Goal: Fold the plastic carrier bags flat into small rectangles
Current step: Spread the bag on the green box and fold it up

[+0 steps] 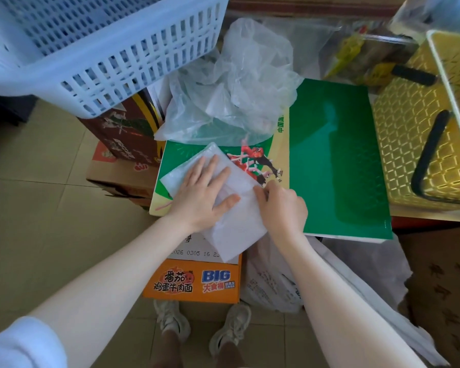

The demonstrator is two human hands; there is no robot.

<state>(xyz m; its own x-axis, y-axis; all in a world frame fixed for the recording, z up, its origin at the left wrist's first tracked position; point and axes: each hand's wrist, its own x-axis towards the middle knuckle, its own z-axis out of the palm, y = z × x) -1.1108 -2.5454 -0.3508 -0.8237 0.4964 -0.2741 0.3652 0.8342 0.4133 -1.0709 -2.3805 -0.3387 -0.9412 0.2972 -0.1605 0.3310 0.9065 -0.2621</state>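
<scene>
A white plastic bag [239, 224], folded into a long flat strip, lies slanted across the near-left corner of a green box lid [337, 166]. My left hand [205, 192] lies flat on the strip with straight fingers, pressing it down. My right hand [282, 205] pinches the strip's right edge with curled fingers, just right of the left hand. A crumpled clear plastic bag [237, 88] sits in a loose heap at the far left of the green lid. More white bags [282, 282] hang below the lid beside my right forearm.
A pale blue slotted basket [112, 54] stands on cardboard boxes at the far left. A yellow basket [409, 144] with black handles is on the right. An orange noodle box [194, 280] sits under the lid's near edge. My feet stand on a tiled floor.
</scene>
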